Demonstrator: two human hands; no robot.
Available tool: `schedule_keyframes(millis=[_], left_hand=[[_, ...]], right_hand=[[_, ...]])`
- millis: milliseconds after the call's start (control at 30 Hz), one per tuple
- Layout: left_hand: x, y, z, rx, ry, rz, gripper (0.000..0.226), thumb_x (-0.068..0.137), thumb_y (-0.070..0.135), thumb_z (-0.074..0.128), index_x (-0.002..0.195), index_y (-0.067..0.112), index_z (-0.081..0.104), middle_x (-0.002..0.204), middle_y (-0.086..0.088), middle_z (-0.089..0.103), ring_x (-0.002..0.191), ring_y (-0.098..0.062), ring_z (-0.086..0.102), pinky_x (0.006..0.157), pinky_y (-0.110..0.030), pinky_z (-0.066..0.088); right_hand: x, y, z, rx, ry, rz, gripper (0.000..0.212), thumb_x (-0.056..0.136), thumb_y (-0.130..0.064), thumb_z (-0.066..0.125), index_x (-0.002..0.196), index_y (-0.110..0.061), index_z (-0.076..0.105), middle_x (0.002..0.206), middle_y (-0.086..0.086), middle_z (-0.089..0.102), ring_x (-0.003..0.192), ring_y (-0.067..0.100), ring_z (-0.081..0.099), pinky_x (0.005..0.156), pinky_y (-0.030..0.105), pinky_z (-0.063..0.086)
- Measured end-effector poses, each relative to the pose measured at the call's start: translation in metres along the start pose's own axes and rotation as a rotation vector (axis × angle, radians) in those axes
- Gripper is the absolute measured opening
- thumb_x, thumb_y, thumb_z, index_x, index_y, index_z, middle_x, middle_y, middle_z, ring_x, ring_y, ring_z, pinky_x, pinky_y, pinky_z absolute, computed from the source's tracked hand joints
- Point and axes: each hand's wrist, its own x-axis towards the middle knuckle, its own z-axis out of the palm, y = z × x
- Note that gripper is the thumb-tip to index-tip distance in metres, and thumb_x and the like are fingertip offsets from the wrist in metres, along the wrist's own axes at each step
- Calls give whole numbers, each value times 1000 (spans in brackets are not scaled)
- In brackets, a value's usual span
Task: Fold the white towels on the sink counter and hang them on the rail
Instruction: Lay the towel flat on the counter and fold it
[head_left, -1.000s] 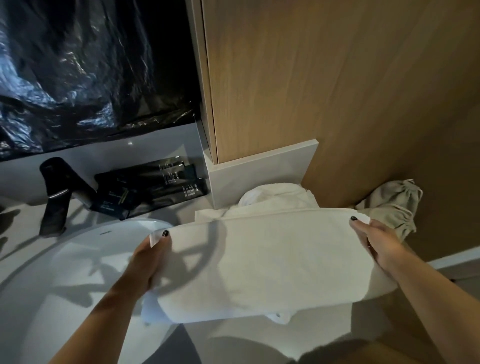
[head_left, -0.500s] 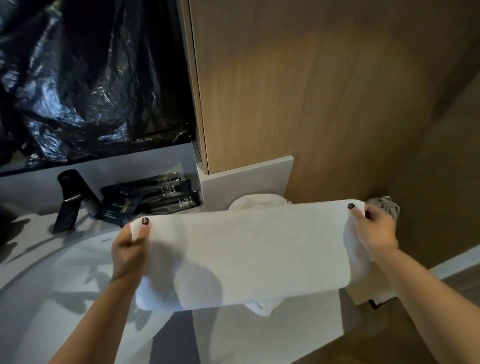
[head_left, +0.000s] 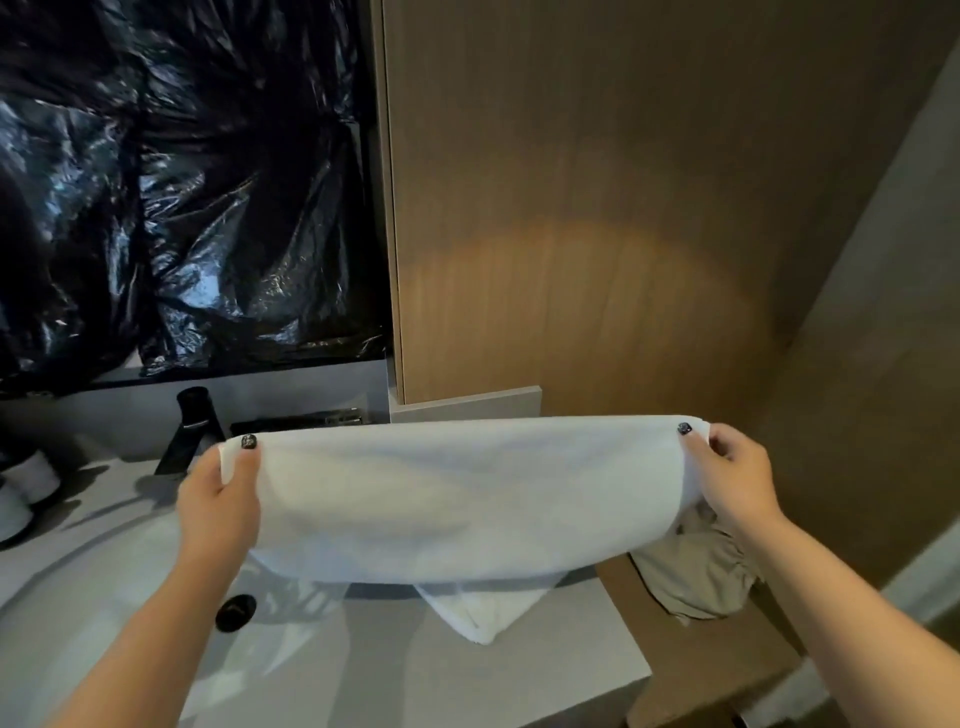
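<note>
A folded white towel (head_left: 457, 493) hangs stretched between my two hands, lifted above the sink counter (head_left: 519, 675). My left hand (head_left: 221, 499) pinches its left end, thumb on top. My right hand (head_left: 735, 480) pinches the right end the same way. Under the held towel, a corner of another white towel (head_left: 480, 613) lies on the counter. No rail is in view.
A white basin (head_left: 78, 613) with a black drain (head_left: 235, 613) sits at lower left, behind it a black faucet (head_left: 189, 431) and dark tubes (head_left: 311, 418). Black plastic sheeting (head_left: 182, 182) covers the wall at left. A wood panel (head_left: 597, 208) rises ahead. A beige cloth bag (head_left: 696, 571) hangs at right.
Both hands have raised the towel off the counter and pulled it taut. The view has tilted upward, and the towel underneath has come into sight.
</note>
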Motion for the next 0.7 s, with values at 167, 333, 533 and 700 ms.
schedule_keyframes(millis=[167,333,533,700], left_hand=[[-36,-33,-25,125,-34,-39,26,99,50,45,96,28,59,90,0,61,82,-26,57,56,-34,52],[-54,-53,-47,117,-114,-91,28,101,42,48,100,20,66,94,-5,68,90,-32,62,73,-44,50],[-46,-37,-37,95,-106,-106,29,100,46,49,90,27,67,84,-10,67,70,-27,60,52,-34,49],[1,30,-10,-90,-16,-73,30,96,46,52,74,34,68,70,-2,63,64,-27,57,54,-34,45]], right_hand=[[-34,26,-3,26,-67,37,27,100,-20,51,74,-16,56,67,-3,53,62,13,46,56,28,34],[-50,46,-4,21,-188,69,23,101,-21,50,82,-13,61,74,0,61,69,14,57,58,26,40],[-40,39,11,-9,-93,40,28,100,-17,51,75,-6,55,66,7,50,63,19,45,57,31,32],[5,-18,11,-10,49,-95,29,100,-18,50,71,-15,52,66,0,50,62,15,46,57,29,35]])
